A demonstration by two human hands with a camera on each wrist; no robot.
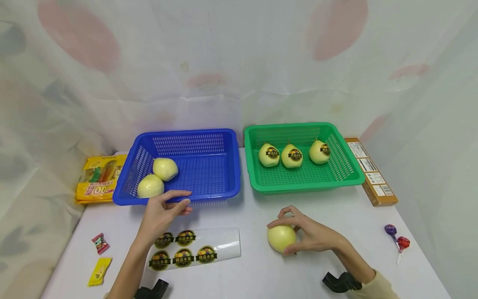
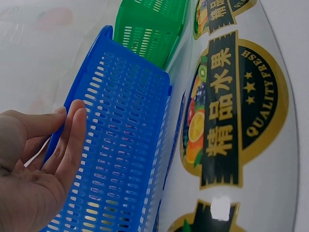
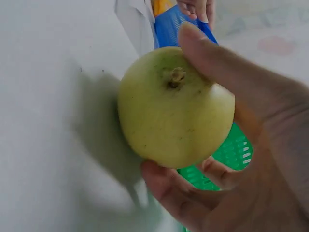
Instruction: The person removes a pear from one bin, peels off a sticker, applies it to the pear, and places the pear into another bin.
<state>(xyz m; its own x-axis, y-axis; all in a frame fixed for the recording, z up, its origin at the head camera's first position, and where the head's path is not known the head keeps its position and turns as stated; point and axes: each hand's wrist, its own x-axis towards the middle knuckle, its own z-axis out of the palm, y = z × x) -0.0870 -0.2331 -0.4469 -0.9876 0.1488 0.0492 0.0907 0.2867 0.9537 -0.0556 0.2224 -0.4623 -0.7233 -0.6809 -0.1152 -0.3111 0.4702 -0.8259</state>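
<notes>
Head view: white tabletop (image 1: 254, 270), bearing blue perforated plastic basket (image 1: 194, 166) at left and green perforated plastic basket (image 1: 302, 160) at right, side by side, near but apart. Two unlabelled pale yellow-green pears (image 1: 158, 176) in the blue basket's near-left corner, touching each other; three labelled pale pears (image 1: 293, 155) in a row along the green basket's far side. Clear backing sheet of round black-and-gold fruit stickers (image 1: 194, 249) flat in front of the blue basket, just under the left hand (image 1: 164, 214). Left hand with fingers straight and relaxed, holding nothing, fingertips at the blue basket's near rim; touching or only beside, cannot tell. Right hand (image 1: 310, 234) on the table in front of the green basket, thumb and fingers curled round a bare pale yellow-green pear (image 1: 281, 237), well apart from the left hand. Right wrist view: same pear (image 3: 174, 113) stem towards the camera, thumb over the top, fingers beneath
</notes>
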